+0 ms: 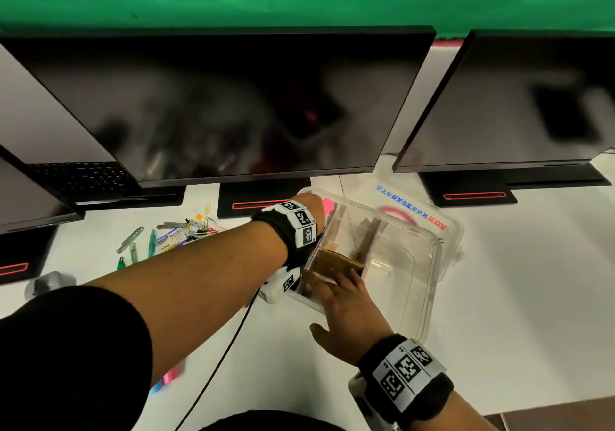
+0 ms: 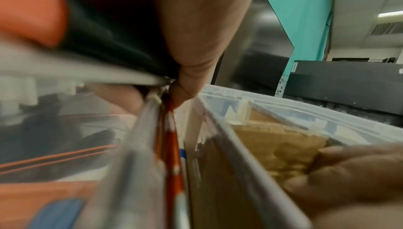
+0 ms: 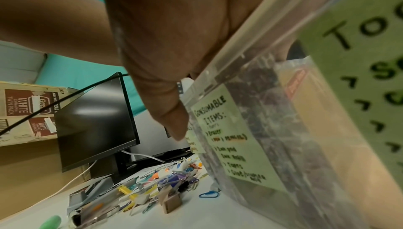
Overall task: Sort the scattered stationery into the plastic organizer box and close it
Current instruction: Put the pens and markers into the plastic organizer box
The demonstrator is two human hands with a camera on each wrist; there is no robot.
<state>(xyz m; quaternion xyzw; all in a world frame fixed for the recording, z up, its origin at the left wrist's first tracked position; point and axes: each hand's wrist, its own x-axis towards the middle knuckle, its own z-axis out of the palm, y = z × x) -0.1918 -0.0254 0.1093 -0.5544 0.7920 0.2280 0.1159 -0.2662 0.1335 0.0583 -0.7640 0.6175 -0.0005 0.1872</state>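
The clear plastic organizer box (image 1: 429, 284) stands open on the white desk, with cardboard dividers (image 1: 336, 260) inside. My left hand (image 1: 312, 205) reaches over the box's far left corner and grips a pink highlighter (image 1: 327, 206); its fingers (image 2: 196, 70) are curled above a narrow compartment that holds a red pen (image 2: 172, 163). My right hand (image 1: 336, 294) holds the box's near left wall, fingers inside on the cardboard and thumb (image 3: 170, 103) against the outside by a green label (image 3: 229, 137). The lid (image 1: 416, 211) lies flat behind the box.
A pile of scattered stationery (image 1: 186, 231), with clips, pens and small packs, lies left of the box under my left forearm. Green pens (image 1: 151, 242) lie further left. Three dark monitors (image 1: 233, 107) on stands close off the back. A black cable (image 1: 229, 347) crosses the near desk.
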